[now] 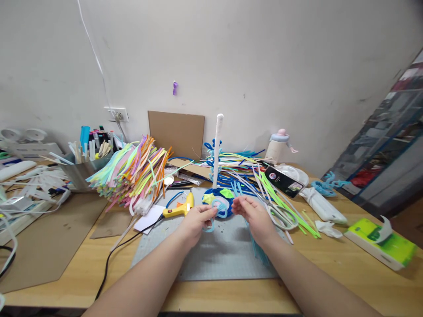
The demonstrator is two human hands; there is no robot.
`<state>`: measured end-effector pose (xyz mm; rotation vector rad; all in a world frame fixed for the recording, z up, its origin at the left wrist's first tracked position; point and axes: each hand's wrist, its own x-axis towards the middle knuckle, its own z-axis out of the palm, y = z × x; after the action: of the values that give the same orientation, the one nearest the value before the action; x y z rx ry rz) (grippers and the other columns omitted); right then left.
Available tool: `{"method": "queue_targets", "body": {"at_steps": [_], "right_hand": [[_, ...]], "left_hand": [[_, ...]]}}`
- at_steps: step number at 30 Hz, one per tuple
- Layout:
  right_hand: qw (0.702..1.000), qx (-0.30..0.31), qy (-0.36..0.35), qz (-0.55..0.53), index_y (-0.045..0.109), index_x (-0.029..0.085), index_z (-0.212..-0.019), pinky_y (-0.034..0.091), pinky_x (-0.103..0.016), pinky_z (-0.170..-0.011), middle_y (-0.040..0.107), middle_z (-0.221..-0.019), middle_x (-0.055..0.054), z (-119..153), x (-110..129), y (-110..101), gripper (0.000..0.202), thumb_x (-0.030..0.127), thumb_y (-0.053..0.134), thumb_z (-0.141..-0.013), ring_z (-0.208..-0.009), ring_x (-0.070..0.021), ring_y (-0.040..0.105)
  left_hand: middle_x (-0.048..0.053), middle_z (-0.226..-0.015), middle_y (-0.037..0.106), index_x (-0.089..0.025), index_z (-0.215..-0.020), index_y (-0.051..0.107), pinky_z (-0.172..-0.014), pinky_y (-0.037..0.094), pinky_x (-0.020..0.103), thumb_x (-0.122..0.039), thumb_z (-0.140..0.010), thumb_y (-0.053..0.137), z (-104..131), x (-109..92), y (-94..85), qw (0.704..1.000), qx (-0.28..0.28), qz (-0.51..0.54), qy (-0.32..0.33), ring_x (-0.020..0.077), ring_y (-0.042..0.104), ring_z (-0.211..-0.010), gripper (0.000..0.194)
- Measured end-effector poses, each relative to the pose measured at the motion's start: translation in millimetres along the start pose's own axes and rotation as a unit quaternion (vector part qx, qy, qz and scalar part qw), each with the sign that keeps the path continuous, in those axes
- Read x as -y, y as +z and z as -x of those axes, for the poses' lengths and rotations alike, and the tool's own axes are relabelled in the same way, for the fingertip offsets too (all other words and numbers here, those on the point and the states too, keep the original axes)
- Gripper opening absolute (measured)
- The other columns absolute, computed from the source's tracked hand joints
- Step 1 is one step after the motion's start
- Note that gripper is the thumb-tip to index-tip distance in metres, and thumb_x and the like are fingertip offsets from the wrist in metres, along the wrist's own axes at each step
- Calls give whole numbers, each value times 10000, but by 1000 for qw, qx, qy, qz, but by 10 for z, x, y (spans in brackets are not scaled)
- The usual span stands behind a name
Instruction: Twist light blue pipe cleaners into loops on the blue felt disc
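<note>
Above the grey cutting mat, my left hand pinches a light blue pipe cleaner bent into loops. My right hand is just to the right of the loops, fingers loosely curved and apart, with nothing visible in them. Beneath and beside it lies a bunch of straight light blue pipe cleaners. Directly behind the loops sits a dark blue round base with yellow-green pieces, partly hidden. A white fuzzy stick rises upright there, with curled blue pipe cleaners beside it.
Left of my hands lies a yellow hot glue gun with its black cord. A large bundle of coloured pipe cleaners stands farther left. To the right are scissors, a phone, a white packet and a green box.
</note>
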<state>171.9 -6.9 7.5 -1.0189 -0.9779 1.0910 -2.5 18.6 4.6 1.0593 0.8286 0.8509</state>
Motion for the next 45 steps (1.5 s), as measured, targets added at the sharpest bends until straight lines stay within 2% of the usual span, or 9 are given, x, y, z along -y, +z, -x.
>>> {"method": "queue_targets", "body": {"at_steps": [10, 13, 16, 18, 21, 28, 34, 38, 45], "right_hand": [[943, -208, -254, 52, 609, 173, -719, 456, -249, -613, 598, -685, 3, -196, 771, -663, 146, 312, 569, -739, -626, -117, 557], [904, -18, -233, 359, 631, 194, -725, 427, -260, -628, 607, -696, -7, -162, 758, -691, 128, 274, 542, -771, -678, -145, 552], [754, 265, -255, 544, 647, 227, -852, 389, -303, -736, 622, -880, -35, -114, 576, -629, 164, 155, 523, -772, -831, -174, 539], [664, 349, -280, 599, 649, 242, -847, 355, -324, -770, 611, -935, -41, -90, 430, -606, 192, 130, 503, -788, -881, -182, 516], [609, 408, -271, 624, 637, 223, -757, 343, -310, -755, 609, -860, -28, -88, 268, -634, 160, 142, 506, -799, -846, -168, 518], [670, 416, -254, 560, 577, 205, -774, 360, -304, -783, 625, -833, -21, -177, 333, -639, 173, 147, 433, -850, -859, -152, 527], [798, 306, -315, 412, 513, 202, -922, 420, -301, -784, 601, -896, -56, -155, 612, -476, 167, 134, 369, -872, -875, -151, 537], [798, 161, -392, 429, 500, 223, -1059, 429, -285, -794, 611, -966, -56, 10, 842, -299, 247, 123, 438, -842, -895, -162, 561], [839, 205, -213, 458, 595, 221, -917, 452, -249, -617, 615, -792, -36, 153, 773, -29, 225, 181, 379, -872, -717, -150, 570]], "left_hand": [[-24, -478, 474, -132, -536, 543, -427, 185, 215, -438, -598, 682, 9, -74, -21, 999, -24, -26, 17, 52, 362, -414, 342], [-27, -467, 474, -131, -520, 534, -425, 174, 213, -426, -589, 691, 24, -89, 12, 999, -19, -37, 2, 42, 342, -399, 341], [-35, -466, 461, -124, -527, 540, -424, 179, 206, -406, -576, 706, 56, -96, 63, 999, -10, -47, -19, 35, 332, -396, 330], [-38, -479, 455, -119, -549, 550, -423, 184, 201, -397, -571, 714, 71, -92, 89, 998, -6, -45, -40, 36, 342, -399, 324], [-37, -496, 454, -116, -563, 542, -416, 172, 195, -393, -583, 710, 72, -80, 104, 998, -2, -27, -63, 30, 337, -398, 324], [-27, -532, 485, -123, -600, 518, -411, 190, 166, -339, -608, 711, 44, -58, 89, 993, -4, 64, -100, 22, 340, -409, 290], [-13, -564, 511, -125, -679, 532, -441, 256, 141, -291, -635, 702, 94, -118, 133, 987, -25, 95, -125, 24, 376, -444, 241], [-14, -552, 509, -120, -677, 541, -419, 216, 138, -328, -646, 691, 135, -181, 171, 992, -14, 68, -103, 15, 352, -426, 259], [-8, -552, 539, -132, -670, 568, -466, 287, 161, -351, -623, 697, 109, -162, 183, 998, -44, 20, -37, 50, 421, -488, 259]]}}
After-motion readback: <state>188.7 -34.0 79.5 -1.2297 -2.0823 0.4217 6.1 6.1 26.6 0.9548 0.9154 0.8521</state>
